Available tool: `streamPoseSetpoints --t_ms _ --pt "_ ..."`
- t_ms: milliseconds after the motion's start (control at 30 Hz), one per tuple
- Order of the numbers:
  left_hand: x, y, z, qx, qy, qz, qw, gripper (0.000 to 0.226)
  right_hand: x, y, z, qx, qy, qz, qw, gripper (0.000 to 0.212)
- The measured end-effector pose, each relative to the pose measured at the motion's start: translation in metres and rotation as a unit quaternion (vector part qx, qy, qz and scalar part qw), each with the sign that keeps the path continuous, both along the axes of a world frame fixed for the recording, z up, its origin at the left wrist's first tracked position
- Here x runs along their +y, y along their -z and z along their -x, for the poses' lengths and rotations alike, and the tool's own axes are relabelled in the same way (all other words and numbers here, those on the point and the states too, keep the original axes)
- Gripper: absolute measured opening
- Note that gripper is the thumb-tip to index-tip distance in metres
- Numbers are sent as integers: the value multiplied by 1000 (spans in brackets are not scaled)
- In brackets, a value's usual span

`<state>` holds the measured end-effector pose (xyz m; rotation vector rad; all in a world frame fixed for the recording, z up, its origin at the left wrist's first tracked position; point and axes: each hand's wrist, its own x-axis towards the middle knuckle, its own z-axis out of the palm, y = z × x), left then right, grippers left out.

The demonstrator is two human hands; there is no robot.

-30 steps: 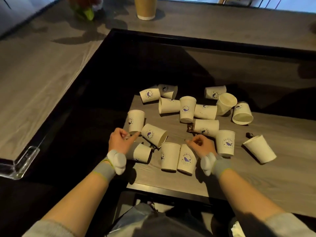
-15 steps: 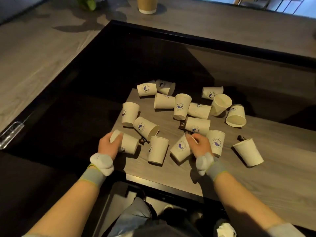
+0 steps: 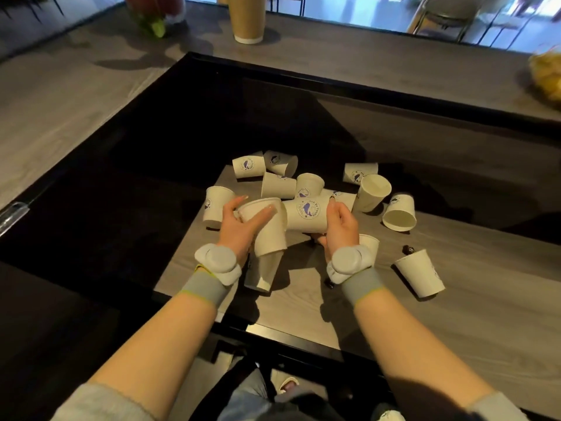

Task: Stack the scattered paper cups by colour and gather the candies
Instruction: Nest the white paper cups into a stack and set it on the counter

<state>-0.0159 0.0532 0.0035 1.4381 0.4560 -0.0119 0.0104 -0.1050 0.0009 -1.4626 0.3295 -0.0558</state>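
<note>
Several white paper cups with a purple logo lie scattered on the low wooden table (image 3: 485, 299). My left hand (image 3: 239, 226) grips one white cup (image 3: 270, 229) lifted above the table, its mouth facing my right hand. My right hand (image 3: 340, 226) holds another white cup (image 3: 306, 214) on its side, its base pointing into the left cup's mouth. A further cup (image 3: 261, 275) stands under my left wrist. A dark wrapped candy (image 3: 408, 250) lies beside a tipped cup (image 3: 420, 276) at the right. Another candy (image 3: 329, 284) peeks out by my right wrist.
A tall brown paper cup (image 3: 246, 18) stands on the higher wooden counter at the back. A yellow bag (image 3: 546, 74) lies at the counter's far right. A dark gap with a black frame surrounds the low table on the left and behind.
Both hands each lifted a white cup off the table and brought the two together at the middle. The camera view has shifted closer.
</note>
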Motion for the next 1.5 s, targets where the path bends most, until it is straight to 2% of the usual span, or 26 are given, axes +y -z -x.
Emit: streamPoseSetpoints --t_ms 100,267,400,500,600,667,767,833,900,967,1000,1067,1133,1167,1233,1267,1333,1467,1500 --pt "-12 5 -4 45 11 25 999 70 -3 1 7 17 11 -42 999 21" --pt "-12 6 -8 91 126 21 988 68 -21 -4 5 -22 21 20 999 23" --pt "-4 7 -14 45 190 -113 974 44 -36 -20 -9 -87 21 103 991 21" --pt "1 7 -18 -20 245 -215 945 50 -31 -25 -19 -97 -120 187 970 27" --pt "6 5 -18 -54 303 -311 899 52 -24 -25 -20 -77 -217 208 950 29" --pt "5 3 -18 -53 317 -351 879 59 -15 -24 -17 -50 -257 194 945 31" --pt "2 1 -21 -51 318 -332 886 70 11 -17 -10 29 -334 172 926 38" --pt "5 3 -23 -42 320 -337 884 75 23 -14 -6 101 -324 103 935 46" --pt "9 5 -22 -41 328 -340 880 81 22 -15 -7 153 -324 15 933 65" --pt "15 7 -18 -48 333 -303 891 85 19 -13 -13 148 -352 -20 924 84" --pt "18 7 -16 -51 329 -282 900 86 17 -10 -16 129 -331 -35 934 85" --pt "29 10 -12 -49 303 -258 916 86 18 -1 -24 104 -250 -19 962 70" --pt "41 12 -7 -38 276 -241 930 82 15 17 -24 65 -202 130 968 40" --pt "47 14 -4 -32 267 -235 934 80 12 30 -22 55 -218 219 949 31" --pt "57 16 1 -27 251 -224 941 74 10 51 -14 63 -289 333 895 39" --pt "61 18 4 -27 243 -216 945 70 10 59 -10 73 -315 355 877 45" --pt "69 23 9 -17 231 -209 950 64 16 69 -4 81 -342 347 870 49" --pt "78 32 19 15 255 -196 947 63 24 77 3 61 -366 303 878 19" --pt "78 35 20 20 264 -193 945 63 23 77 4 56 -363 293 883 20"
